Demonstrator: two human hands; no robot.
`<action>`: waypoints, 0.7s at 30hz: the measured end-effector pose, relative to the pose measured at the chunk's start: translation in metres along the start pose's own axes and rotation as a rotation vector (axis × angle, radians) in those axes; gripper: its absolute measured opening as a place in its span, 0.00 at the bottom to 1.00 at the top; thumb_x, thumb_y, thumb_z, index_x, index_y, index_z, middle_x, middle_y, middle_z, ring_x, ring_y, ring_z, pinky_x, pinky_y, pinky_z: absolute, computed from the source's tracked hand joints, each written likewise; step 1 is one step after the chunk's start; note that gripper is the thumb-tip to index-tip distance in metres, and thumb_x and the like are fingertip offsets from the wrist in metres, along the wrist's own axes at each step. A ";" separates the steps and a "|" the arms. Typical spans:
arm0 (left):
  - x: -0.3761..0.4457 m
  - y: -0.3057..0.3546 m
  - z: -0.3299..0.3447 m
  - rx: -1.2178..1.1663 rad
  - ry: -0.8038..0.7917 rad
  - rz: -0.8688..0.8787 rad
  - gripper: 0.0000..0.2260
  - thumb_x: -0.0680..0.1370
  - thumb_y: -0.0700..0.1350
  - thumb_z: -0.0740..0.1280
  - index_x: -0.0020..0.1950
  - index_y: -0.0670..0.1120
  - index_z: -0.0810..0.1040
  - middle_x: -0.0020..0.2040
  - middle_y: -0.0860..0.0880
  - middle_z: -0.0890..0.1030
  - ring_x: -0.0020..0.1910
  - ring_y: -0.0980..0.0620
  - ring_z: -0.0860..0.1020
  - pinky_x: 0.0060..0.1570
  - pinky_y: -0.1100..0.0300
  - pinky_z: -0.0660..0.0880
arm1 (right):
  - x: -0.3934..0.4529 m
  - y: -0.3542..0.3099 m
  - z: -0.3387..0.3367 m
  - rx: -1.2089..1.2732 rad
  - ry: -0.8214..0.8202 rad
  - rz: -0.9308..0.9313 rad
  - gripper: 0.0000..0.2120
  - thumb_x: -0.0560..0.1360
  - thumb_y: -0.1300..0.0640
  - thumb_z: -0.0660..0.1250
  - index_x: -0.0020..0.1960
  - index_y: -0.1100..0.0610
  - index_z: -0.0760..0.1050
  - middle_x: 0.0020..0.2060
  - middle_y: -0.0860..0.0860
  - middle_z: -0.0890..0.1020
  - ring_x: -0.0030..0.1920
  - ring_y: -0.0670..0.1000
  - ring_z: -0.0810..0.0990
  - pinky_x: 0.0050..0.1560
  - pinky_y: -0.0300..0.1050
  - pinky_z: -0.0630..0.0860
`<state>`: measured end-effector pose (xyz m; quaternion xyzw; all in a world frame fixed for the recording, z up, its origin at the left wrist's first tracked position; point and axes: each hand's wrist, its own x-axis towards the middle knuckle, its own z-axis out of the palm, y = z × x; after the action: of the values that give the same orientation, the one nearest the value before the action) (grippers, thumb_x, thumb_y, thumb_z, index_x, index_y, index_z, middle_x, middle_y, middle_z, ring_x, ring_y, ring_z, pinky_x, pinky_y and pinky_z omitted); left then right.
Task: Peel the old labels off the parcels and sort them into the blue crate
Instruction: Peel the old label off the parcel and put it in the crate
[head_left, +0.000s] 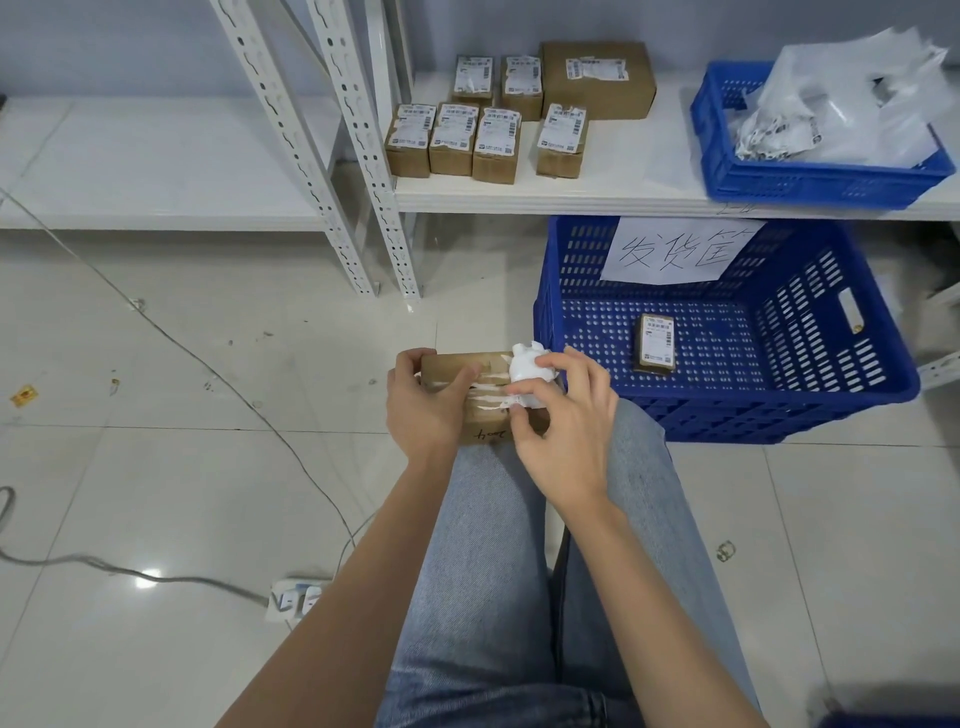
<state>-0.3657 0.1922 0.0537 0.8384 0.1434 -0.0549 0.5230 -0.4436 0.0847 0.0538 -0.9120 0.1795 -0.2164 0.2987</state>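
Note:
A small brown parcel (483, 410) rests on my knee, with white strips of torn label left on its top. My left hand (423, 402) grips its left side, thumb lying across the top. My right hand (563, 421) pinches a crumpled white label (530, 366) that is still joined to the parcel's right part. To the right on the floor stands a blue crate (727, 415) with a handwritten paper sign; one small labelled parcel (655, 344) lies inside it.
Several labelled parcels (493, 124) and a larger box (597, 78) sit on the white shelf (571, 195). A second blue crate (810, 179) on the shelf holds crumpled white bags and labels. Grey cables and a power strip (293, 597) lie on the tiled floor at left.

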 end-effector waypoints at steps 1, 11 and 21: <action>0.000 0.001 0.000 0.005 -0.002 0.003 0.21 0.69 0.54 0.77 0.59 0.51 0.75 0.56 0.53 0.79 0.51 0.54 0.77 0.48 0.61 0.70 | 0.001 0.000 -0.001 -0.001 -0.022 -0.014 0.08 0.69 0.59 0.71 0.45 0.48 0.83 0.58 0.48 0.76 0.67 0.53 0.66 0.65 0.42 0.57; 0.000 0.001 0.001 0.019 -0.003 0.017 0.22 0.69 0.54 0.77 0.59 0.52 0.75 0.56 0.53 0.78 0.50 0.54 0.77 0.48 0.61 0.70 | 0.007 0.001 0.001 -0.051 -0.085 -0.081 0.04 0.74 0.56 0.70 0.40 0.51 0.79 0.59 0.49 0.74 0.65 0.52 0.68 0.61 0.48 0.64; -0.001 0.000 0.000 0.008 -0.024 0.038 0.22 0.69 0.53 0.78 0.59 0.52 0.76 0.56 0.54 0.74 0.49 0.55 0.77 0.50 0.62 0.71 | -0.003 -0.003 0.020 0.088 -0.028 0.094 0.02 0.77 0.62 0.66 0.46 0.58 0.77 0.58 0.53 0.69 0.58 0.51 0.73 0.54 0.38 0.70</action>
<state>-0.3666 0.1920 0.0536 0.8424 0.1207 -0.0557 0.5223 -0.4358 0.0981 0.0404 -0.8915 0.2081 -0.1972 0.3509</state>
